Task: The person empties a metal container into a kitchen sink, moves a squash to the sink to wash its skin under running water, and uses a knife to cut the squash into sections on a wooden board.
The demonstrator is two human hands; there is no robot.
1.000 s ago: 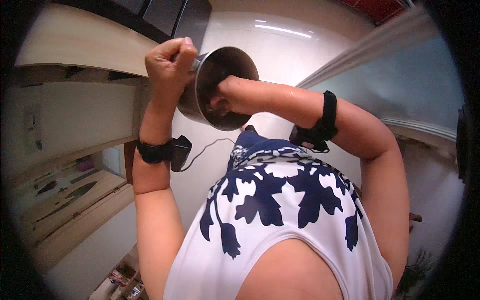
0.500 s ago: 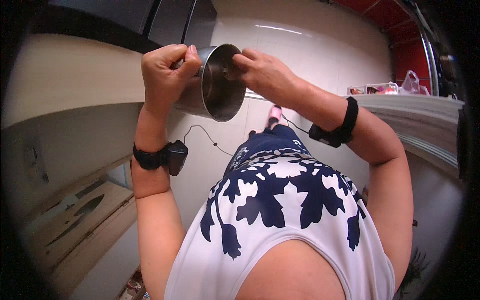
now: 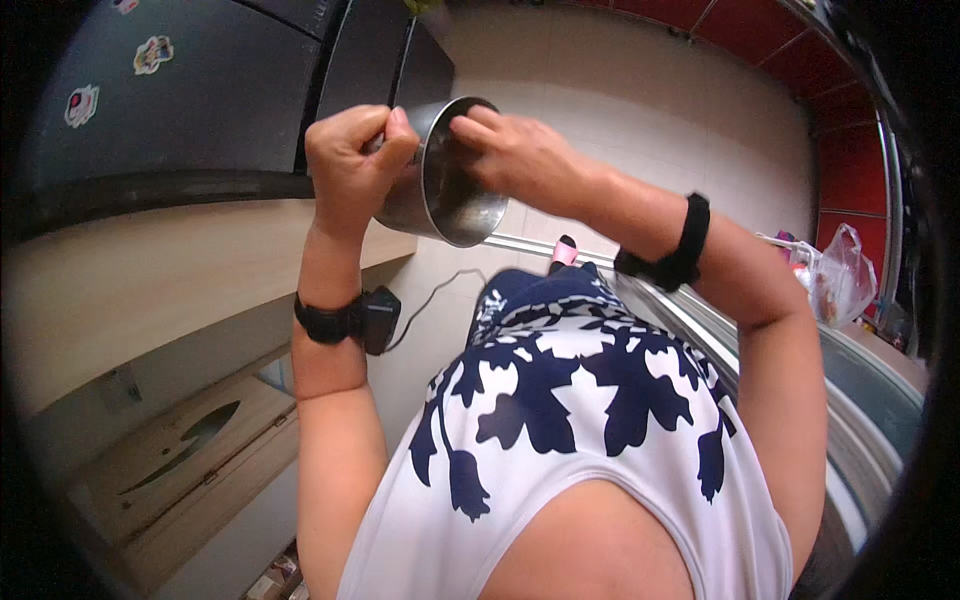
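A steel pot (image 3: pixel 408 208) is tilted on its side in front of me, its round mouth turned toward the right. My left hand (image 3: pixel 355 160) is closed in a fist at the pot's left side, around what seems to be its handle, mostly covered by the fingers. My right hand (image 3: pixel 525 165) reaches into the mouth with fingers curled. Its fingertips are in the dark inside of the pot, so whatever they hold is hidden. Each forearm wears a black strap; the left one carries a black box (image 3: pixel 378 320).
Dark cabinet-like panels with stickers (image 3: pixel 180 110) stand at the far left, beside a pale wooden surface (image 3: pixel 180 265). A clear plastic bag (image 3: pixel 845 280) lies at the right near red cabinets (image 3: pixel 850 180). Metal door tracks (image 3: pixel 680 325) run across the floor; a thin cable (image 3: pixel 435 295) hangs by my left forearm.
My view has moved forward past the wooden surface, toward the dark panels and red cabinets. Both hands stay at the pot, with the right hand now further over its mouth.
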